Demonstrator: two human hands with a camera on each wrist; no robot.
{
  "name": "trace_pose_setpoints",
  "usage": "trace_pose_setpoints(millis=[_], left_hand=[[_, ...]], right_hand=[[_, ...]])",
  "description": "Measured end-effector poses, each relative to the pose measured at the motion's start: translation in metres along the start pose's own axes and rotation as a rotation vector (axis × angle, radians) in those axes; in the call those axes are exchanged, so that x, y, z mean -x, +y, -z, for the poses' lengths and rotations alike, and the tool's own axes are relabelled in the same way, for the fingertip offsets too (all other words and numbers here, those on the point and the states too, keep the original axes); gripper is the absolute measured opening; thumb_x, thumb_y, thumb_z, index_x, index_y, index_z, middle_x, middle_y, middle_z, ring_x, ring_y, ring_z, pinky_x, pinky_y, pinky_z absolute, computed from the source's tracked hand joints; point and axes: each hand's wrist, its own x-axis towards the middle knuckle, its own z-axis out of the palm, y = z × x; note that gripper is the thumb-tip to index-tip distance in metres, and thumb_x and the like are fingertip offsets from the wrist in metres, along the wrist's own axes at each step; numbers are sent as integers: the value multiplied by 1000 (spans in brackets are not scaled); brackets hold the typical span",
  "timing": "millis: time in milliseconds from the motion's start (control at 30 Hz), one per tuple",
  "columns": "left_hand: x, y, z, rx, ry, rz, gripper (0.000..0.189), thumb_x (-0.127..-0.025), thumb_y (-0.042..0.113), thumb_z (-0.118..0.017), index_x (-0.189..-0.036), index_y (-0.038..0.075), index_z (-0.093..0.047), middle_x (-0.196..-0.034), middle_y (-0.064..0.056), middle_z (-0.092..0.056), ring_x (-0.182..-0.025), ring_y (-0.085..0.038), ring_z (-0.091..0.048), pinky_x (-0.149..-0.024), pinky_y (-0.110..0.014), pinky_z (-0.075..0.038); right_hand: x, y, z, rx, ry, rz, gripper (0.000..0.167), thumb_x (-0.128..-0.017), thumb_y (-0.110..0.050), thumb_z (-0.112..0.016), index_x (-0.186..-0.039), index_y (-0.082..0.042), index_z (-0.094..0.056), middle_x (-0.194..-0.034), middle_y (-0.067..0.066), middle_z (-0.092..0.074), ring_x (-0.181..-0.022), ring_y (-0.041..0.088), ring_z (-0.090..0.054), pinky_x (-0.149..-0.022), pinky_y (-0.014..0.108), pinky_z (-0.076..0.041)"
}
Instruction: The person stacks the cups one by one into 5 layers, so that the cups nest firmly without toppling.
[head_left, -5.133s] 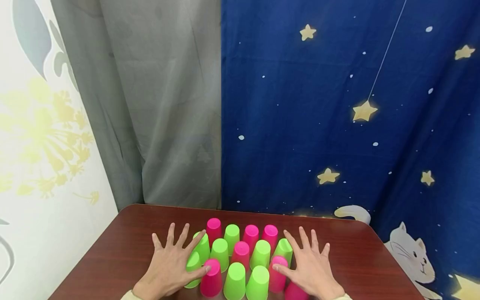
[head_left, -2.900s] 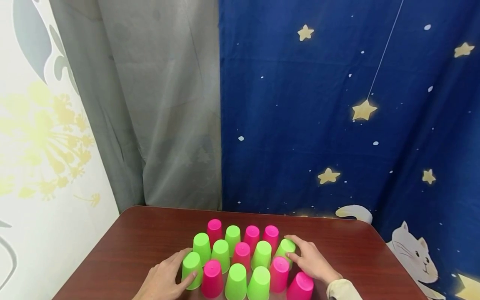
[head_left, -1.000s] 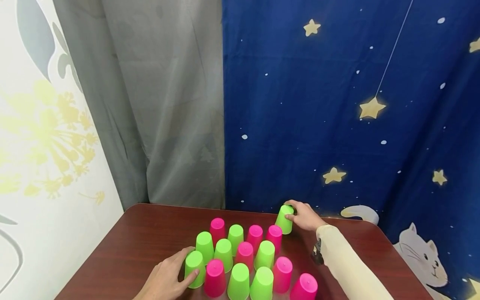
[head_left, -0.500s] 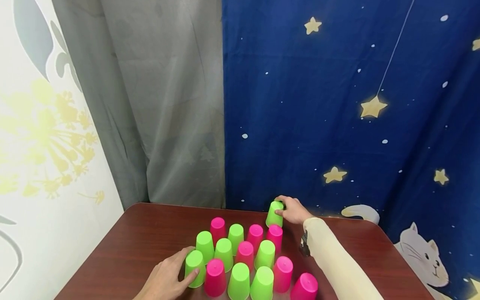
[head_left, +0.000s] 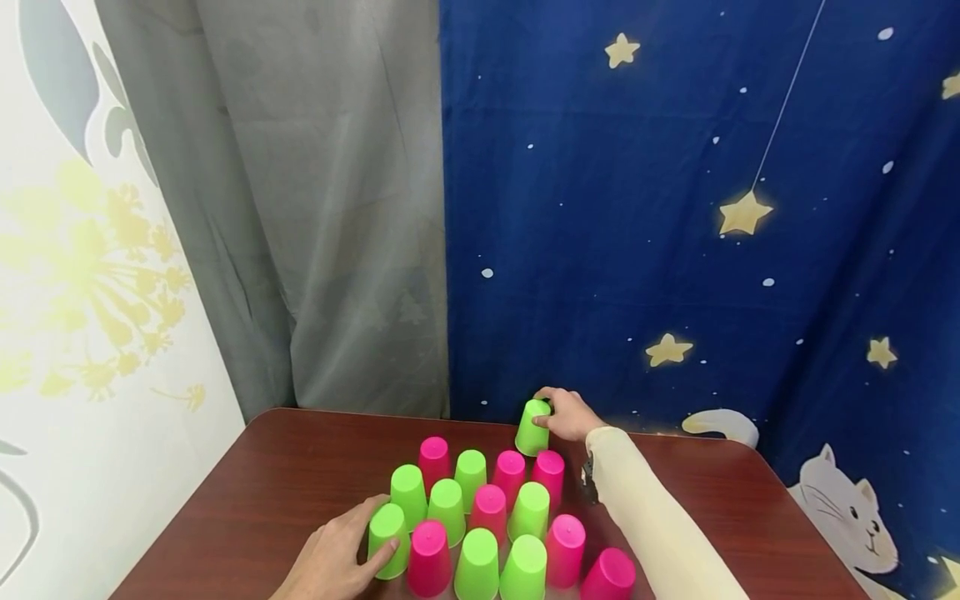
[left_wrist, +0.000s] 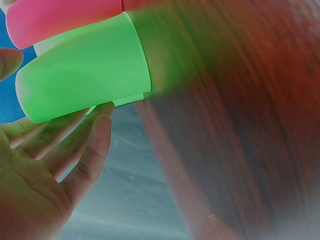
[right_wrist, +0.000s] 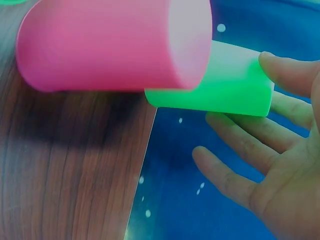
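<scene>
At the far side of the group, my right hand (head_left: 572, 414) holds an upside-down green cup (head_left: 529, 429) between thumb and fingers, behind the back pink cup (head_left: 550, 475). The right wrist view shows thumb and fingers on opposite sides of this green cup (right_wrist: 235, 95), partly hidden by a pink cup (right_wrist: 110, 45). My left hand (head_left: 333, 550) grips the green cup (head_left: 384, 546) at the group's left end, thumb on its near side. In the left wrist view, the fingers (left_wrist: 92, 155) lie along the side of that green cup (left_wrist: 85, 75).
Several more upside-down pink and green cups stand in rows, including a pink cup (head_left: 609, 575) at the front right. They stand on a brown wooden table (head_left: 232, 500). A grey curtain (head_left: 360, 250) and a blue star-patterned curtain (head_left: 570, 208) hang behind it.
Both hands were spread over the cups. My left hand then took the left-end green cup and stays there. My right hand carried a green cup from the right end to the back, then leftward.
</scene>
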Motion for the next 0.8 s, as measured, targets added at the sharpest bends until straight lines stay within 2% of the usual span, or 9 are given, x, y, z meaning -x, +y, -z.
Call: trace_pose_setpoints(millis=[233, 433, 800], left_hand=[[0, -1, 0, -14, 25, 2, 56, -85, 53, -73, -129, 20, -62, -114, 14, -67, -100, -6, -66, -85, -34, -59], [0, -1, 1, -5, 5, 15, 55, -85, 53, -73, -128, 20, -63, -113, 14, -67, -99, -6, -66, -85, -35, -59], [0, -2, 0, -17, 22, -2, 52, -86, 52, -73, -127, 21, -63, -111, 16, -67, -98, -4, -65, -84, -33, -59]], right_hand=[[-9, -18, -10, 9, -25, 10, 39, -88, -17, -76, -124, -5, -66, -105, 10, -71, -90, 20, -63, -82, 36, -56], [-14, -29, -19, 14, -48, 10, 39, -91, -18, -74, -126, -5, -64, -109, 11, -71, -92, 20, -62, -85, 37, -56], [-28, -44, -27, 49, -32, 22, 40, -89, -16, -75, -125, -2, -64, -112, 14, -70, -96, 25, -62, -88, 39, -56]])
